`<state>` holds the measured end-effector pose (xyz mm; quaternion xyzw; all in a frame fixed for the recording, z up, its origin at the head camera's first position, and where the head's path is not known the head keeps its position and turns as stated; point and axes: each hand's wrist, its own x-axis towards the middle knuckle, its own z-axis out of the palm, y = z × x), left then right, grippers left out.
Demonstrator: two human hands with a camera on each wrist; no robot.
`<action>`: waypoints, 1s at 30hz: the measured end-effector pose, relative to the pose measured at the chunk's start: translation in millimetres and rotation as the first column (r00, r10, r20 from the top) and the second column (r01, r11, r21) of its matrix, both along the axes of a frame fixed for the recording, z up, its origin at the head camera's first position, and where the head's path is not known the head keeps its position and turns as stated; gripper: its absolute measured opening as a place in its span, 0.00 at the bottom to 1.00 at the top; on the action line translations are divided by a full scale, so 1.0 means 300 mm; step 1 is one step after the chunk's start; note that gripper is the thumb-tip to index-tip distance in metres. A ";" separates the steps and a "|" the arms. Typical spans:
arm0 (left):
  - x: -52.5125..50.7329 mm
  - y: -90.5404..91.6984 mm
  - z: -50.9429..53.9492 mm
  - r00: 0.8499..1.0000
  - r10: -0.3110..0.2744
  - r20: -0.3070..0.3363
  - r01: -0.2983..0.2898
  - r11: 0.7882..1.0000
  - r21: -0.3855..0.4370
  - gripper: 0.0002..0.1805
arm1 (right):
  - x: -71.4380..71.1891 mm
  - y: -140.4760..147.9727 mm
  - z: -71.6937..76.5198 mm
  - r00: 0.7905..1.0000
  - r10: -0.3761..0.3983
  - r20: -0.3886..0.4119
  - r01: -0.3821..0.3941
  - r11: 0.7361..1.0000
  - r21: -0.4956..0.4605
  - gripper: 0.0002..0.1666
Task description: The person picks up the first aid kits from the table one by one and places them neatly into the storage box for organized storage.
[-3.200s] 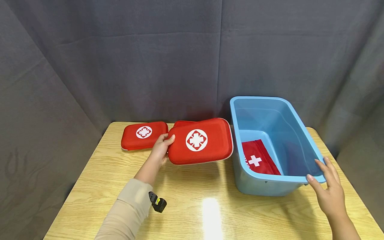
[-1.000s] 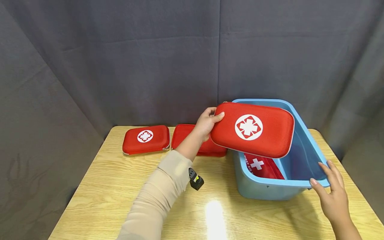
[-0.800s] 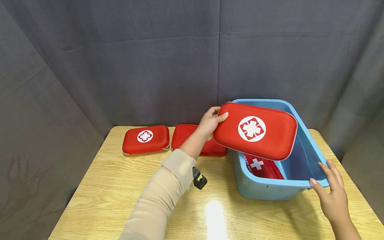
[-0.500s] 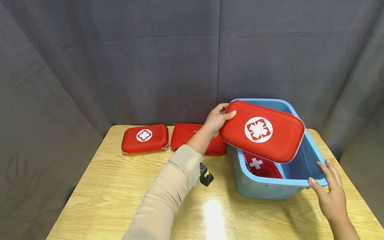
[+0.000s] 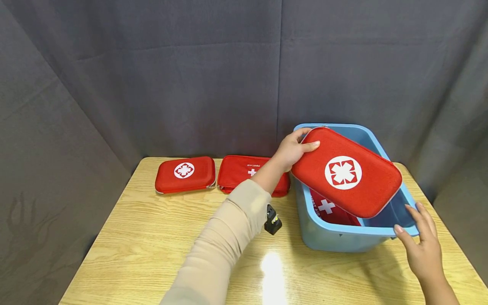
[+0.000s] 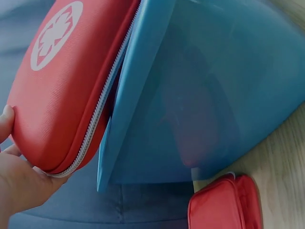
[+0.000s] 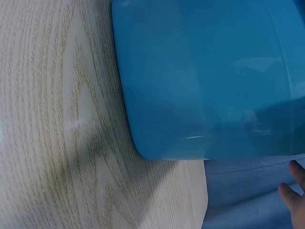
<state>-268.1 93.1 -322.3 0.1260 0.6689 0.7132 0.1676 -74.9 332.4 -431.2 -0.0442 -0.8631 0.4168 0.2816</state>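
Note:
In the head view my left hand [image 5: 292,149] grips the left end of a red hard-shell first-aid case [image 5: 366,186] with a white cross emblem. The case is tilted, over the opening of a blue plastic bin [image 5: 352,231]. The left wrist view shows the thumb on the emblem side, with fingers behind the zippered edge. My right hand [image 5: 425,250] holds the bin's near right corner, fingers over the rim and thumb at the front edge. Only a few fingertips [image 7: 294,172] show in the right wrist view. Inside the bin lies a red first-aid pouch [image 5: 331,212], partly covered by the case.
Another red hard case [image 5: 184,174] lies at the back left of the wooden table [image 5: 160,245]. Beside it a soft red first-aid pouch [image 5: 232,169] is partly behind my left arm. Grey curtain [image 5: 213,84] hangs behind the table.
My left hand has carried the case from left of the bin to over its opening, lately moving right and tilting its right end down. The right hand stays at the rim corner.

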 end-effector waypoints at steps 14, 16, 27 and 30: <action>0.042 0.079 0.017 0.992 -0.036 -0.124 0.015 0.986 -0.166 0.23 | 0.003 0.009 0.005 0.999 -0.004 0.044 0.004 1.000 -0.006 0.30; 0.050 0.090 0.017 0.988 -0.050 -0.145 0.018 0.977 -0.211 0.23 | 0.004 0.008 0.004 0.999 -0.005 0.040 0.006 1.000 -0.007 0.30; 0.083 0.149 0.017 0.951 -0.171 -0.257 0.045 0.901 -0.431 0.24 | 0.008 0.008 0.011 1.000 -0.001 0.012 0.001 1.000 -0.017 0.30; 0.090 0.163 0.009 0.934 -0.216 -0.285 0.055 0.874 -0.482 0.25 | 0.012 0.011 0.011 1.000 0.000 0.012 0.000 1.000 -0.014 0.30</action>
